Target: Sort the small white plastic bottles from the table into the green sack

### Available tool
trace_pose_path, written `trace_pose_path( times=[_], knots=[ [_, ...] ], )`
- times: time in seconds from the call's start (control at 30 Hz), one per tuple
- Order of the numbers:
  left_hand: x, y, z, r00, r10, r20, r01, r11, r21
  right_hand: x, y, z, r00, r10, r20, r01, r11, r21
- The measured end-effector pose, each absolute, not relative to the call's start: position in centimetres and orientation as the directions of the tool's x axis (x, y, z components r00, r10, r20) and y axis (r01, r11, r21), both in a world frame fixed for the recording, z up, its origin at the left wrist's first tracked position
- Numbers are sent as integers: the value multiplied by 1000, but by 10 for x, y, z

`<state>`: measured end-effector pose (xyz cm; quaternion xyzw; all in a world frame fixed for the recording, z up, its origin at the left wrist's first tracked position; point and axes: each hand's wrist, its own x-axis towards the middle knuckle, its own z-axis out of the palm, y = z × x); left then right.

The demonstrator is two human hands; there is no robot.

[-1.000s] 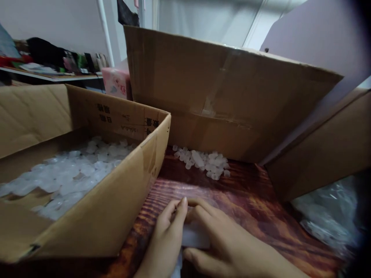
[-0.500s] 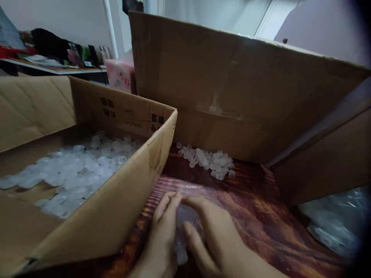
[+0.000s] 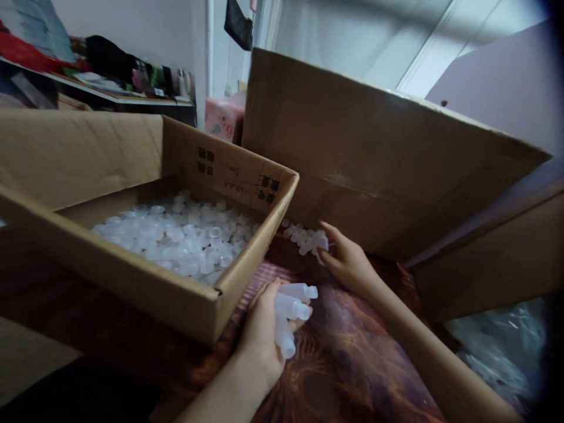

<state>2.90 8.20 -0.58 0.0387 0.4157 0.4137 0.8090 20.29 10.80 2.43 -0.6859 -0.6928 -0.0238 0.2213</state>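
Note:
Three small translucent plastic bottles lie in my left hand, whose fingers are wrapped round them. Their open necks point right. My right hand reaches to a small pile of translucent plastic caps on the dark wooden table. Its thumb and index finger are apart, with whitish pieces between them at the pile's right side. The hand hides part of that pile.
A low cardboard box on the left holds many small translucent plastic pieces. A tall cardboard panel stands behind the pile. Clear plastic bags lie at the right, below another cardboard panel.
My hands have moved apart. My right hand has gone forward to the pile of caps, while my left hand keeps hold of the bottles, now fanned out. The camera view has shifted.

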Motion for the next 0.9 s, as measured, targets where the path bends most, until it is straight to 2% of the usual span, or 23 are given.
trace_pose_path(
  times=[0.03,0.1,0.13,0.2,0.27,0.37,0.47,0.57,0.63,0.77,0.9],
  knots=[
    [28,83,-6,305,703,-643,-657,643,392,195,90,28,21,939,343,944,94,-317],
    [27,84,-5,297,702,-648,-686,628,367,178,55,29,33,919,392,847,183,-499],
    [26,84,-4,291,700,-653,-700,621,353,170,41,26,60,892,448,832,204,-517],
    [26,83,-2,304,696,-650,-715,618,327,153,19,15,43,806,591,857,274,-436],
    [27,79,0,359,685,-633,-706,644,296,137,7,1,-17,747,664,883,322,-340],
    [28,75,-1,427,653,-626,-666,695,270,118,-2,-12,-81,745,662,893,350,-284],
    [27,77,-5,366,680,-635,-654,673,345,122,-7,-11,-84,769,633,889,345,-301],
    [23,80,-8,307,735,-605,-647,627,434,160,7,-7,71,746,662,937,178,-301],
    [19,80,-9,308,754,-579,-630,618,470,197,29,-9,104,702,705,983,34,-178],
    [14,76,-10,279,776,-566,-623,595,508,252,73,-24,-32,802,596,999,52,-15],
    [13,73,-8,296,766,-571,-618,609,497,262,89,-37,-127,852,508,991,91,94]
  ],
)
